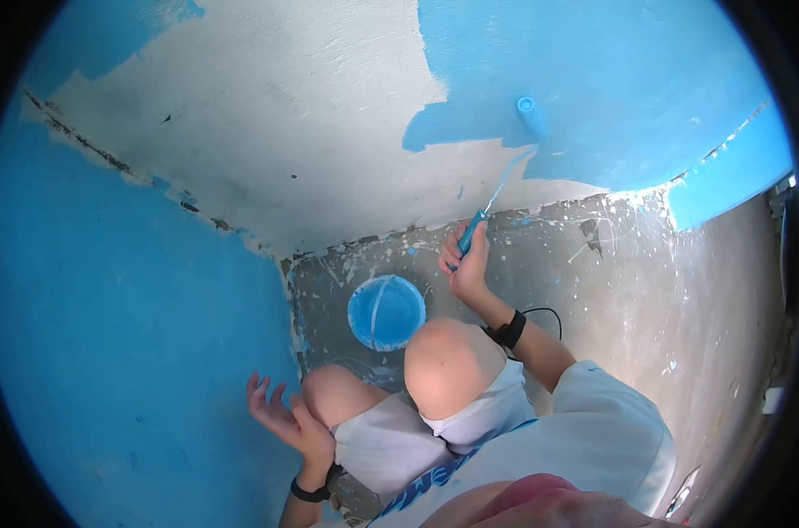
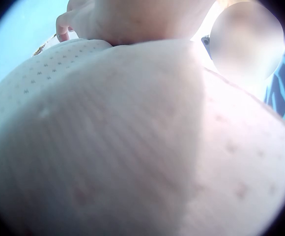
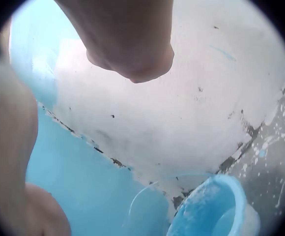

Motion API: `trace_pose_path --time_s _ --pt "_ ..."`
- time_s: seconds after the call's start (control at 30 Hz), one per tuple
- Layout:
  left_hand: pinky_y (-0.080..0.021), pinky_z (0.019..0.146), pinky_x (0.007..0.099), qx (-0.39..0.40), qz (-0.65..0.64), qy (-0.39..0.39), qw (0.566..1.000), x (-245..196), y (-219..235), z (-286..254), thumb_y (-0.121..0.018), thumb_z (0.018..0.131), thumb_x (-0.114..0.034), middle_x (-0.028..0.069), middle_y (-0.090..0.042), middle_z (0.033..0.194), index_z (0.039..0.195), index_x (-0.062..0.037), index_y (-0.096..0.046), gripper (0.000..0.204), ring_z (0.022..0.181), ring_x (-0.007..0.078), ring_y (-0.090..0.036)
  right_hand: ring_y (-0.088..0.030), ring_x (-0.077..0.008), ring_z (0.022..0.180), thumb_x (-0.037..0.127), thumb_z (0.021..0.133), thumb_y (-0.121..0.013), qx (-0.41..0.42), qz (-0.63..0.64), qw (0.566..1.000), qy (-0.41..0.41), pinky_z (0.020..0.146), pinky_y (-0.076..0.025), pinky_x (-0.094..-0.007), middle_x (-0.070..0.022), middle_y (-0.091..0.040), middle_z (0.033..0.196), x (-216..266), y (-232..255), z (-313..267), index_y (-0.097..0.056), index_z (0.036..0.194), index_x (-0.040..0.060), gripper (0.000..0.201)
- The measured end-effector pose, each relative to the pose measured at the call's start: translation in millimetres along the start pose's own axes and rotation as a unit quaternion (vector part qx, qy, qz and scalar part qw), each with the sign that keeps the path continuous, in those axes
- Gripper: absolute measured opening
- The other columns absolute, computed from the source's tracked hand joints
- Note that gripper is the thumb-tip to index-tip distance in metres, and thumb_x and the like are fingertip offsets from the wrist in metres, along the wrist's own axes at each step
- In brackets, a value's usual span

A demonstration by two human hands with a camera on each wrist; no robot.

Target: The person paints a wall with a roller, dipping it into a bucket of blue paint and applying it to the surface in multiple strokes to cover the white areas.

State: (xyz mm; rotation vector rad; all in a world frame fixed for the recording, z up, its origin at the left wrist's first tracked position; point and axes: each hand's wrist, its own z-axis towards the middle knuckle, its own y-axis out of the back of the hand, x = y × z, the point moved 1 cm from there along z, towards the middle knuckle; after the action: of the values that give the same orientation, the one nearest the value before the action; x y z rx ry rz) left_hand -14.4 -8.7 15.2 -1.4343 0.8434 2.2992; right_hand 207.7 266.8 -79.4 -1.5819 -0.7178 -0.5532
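My right hand (image 1: 468, 260) grips the teal handle (image 1: 472, 233) of a paint roller, whose blue roller head (image 1: 529, 110) lies against the blue-painted part of the wall. In the right wrist view that hand (image 3: 132, 54) shows from the wrist side, with its fingers and the roller hidden. My left hand (image 1: 289, 418) holds nothing, its fingers loosely bent beside the left knee. The left wrist view shows pale dotted cloth (image 2: 59, 66) and part of the left hand (image 2: 66, 24).
A bucket of blue paint (image 1: 386, 312) stands on the paint-spattered floor (image 1: 610, 264) near the corner, before the knees. The wall ahead has a white area (image 1: 267, 114); the left wall (image 1: 127, 334) is blue. A dark cable (image 1: 553, 315) curves beside the right wrist.
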Motion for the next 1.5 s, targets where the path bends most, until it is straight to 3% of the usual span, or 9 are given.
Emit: trace_pose_path --time_s 0.27,0.47,0.6,0.67,0.77,0.83,0.93,1.27,1.5 --pt "-0.041 0.104 0.0469 0.014 0.000 -0.011 1.000 4.0 -3.1 2.1 -0.052 0.097 -0.015 0.0179 -0.038 0.150 0.135 -0.0059 -0.040 0.040 0.130 0.0301 -0.043 -0.026 -0.0084 0.044 0.063 0.103 -0.041 -0.015 0.009 0.997 0.077 0.038 -0.022 -0.0266 0.0016 -0.032 0.062 78.1 14.7 41.4 -0.040 0.094 0.0134 0.050" --pt "-0.041 0.103 0.0466 0.019 -0.002 -0.016 1.000 6.1 -6.7 3.3 -0.053 0.098 -0.015 0.0185 -0.037 0.150 0.134 -0.0052 -0.040 0.040 0.129 0.0299 -0.043 -0.039 -0.0109 0.043 0.049 0.107 -0.042 -0.081 -0.267 0.960 0.015 0.038 -0.030 -0.0280 -0.0007 -0.041 0.061 49.4 126.3 12.1 -0.046 0.090 0.0101 0.043" --pt "-0.041 0.101 0.0480 0.023 0.007 -0.011 1.000 3.2 -4.5 3.0 -0.053 0.099 -0.018 0.0208 -0.036 0.150 0.135 -0.0042 -0.038 0.042 0.127 0.0322 -0.044 -0.045 -0.0180 0.049 0.038 0.108 -0.045 -0.106 -0.658 0.719 0.198 0.048 -0.036 -0.0361 -0.0032 -0.049 0.061 108.4 216.5 15.6 -0.054 0.085 0.0048 0.041" --pt "-0.041 0.101 0.0480 0.020 0.009 -0.017 1.000 3.6 -0.4 1.6 -0.053 0.099 -0.017 0.0211 -0.036 0.151 0.135 -0.0041 -0.038 0.042 0.127 0.0323 -0.044 -0.058 -0.0369 0.062 0.033 0.105 -0.050 -0.061 -0.733 0.633 0.240 0.061 -0.046 -0.0453 -0.0201 -0.060 0.070 171.4 212.0 10.6 -0.061 0.109 -0.0049 0.040" --pt "-0.041 0.101 0.0481 0.013 0.004 -0.011 1.000 2.3 0.9 1.9 -0.053 0.099 -0.017 0.0213 -0.035 0.151 0.135 -0.0040 -0.038 0.041 0.128 0.0325 -0.045 -0.061 -0.0456 0.069 0.031 0.104 -0.052 -0.062 -0.772 0.624 0.106 0.065 -0.048 -0.0485 -0.0268 -0.062 0.073 245.0 203.7 1.1 -0.059 0.120 -0.0056 0.040" --pt "-0.041 0.101 0.0482 0.010 0.007 -0.010 1.000 1.5 -0.5 1.0 -0.053 0.099 -0.018 0.0213 -0.035 0.151 0.135 -0.0040 -0.038 0.041 0.128 0.0326 -0.045 -0.063 -0.0498 0.074 0.031 0.103 -0.055 -0.072 -0.844 0.517 0.123 0.067 -0.048 -0.0514 -0.0301 -0.062 0.075 275.7 201.0 -11.2 -0.058 0.124 -0.0049 0.041" --pt "-0.041 0.102 0.0473 0.007 0.002 -0.014 1.000 1.4 -5.5 0.4 -0.055 0.100 -0.019 0.0202 -0.036 0.151 0.135 -0.0047 -0.039 0.041 0.128 0.0312 -0.044 -0.063 -0.0513 0.078 0.032 0.103 -0.056 -0.072 -0.885 0.443 0.126 0.069 -0.049 -0.0536 -0.0316 -0.063 0.076 302.3 196.9 -20.2 -0.058 0.125 -0.0034 0.042" --pt "-0.041 0.102 0.0467 0.022 -0.003 -0.017 1.000 -6.2 -16.8 4.2 -0.057 0.099 -0.019 0.0192 -0.038 0.150 0.134 -0.0053 -0.040 0.041 0.129 0.0293 -0.044 -0.065 -0.0497 0.077 0.036 0.103 -0.056 -0.087 -0.925 0.348 0.127 0.066 -0.051 -0.0559 -0.0306 -0.066 0.080 350.5 239.7 1.8 -0.059 0.124 -0.0006 0.042" --pt "-0.041 0.102 0.0486 0.019 0.006 -0.013 1.000 -7.0 -18.5 0.7 -0.053 0.098 -0.014 0.0205 -0.036 0.151 0.134 -0.0039 -0.039 0.040 0.128 0.0321 -0.045 -0.067 -0.0454 0.071 0.034 0.101 -0.059 -0.016 -0.925 0.335 0.180 0.062 -0.051 -0.0531 -0.0238 -0.067 0.074 298.1 201.4 27.6 -0.058 0.114 0.0010 0.036"
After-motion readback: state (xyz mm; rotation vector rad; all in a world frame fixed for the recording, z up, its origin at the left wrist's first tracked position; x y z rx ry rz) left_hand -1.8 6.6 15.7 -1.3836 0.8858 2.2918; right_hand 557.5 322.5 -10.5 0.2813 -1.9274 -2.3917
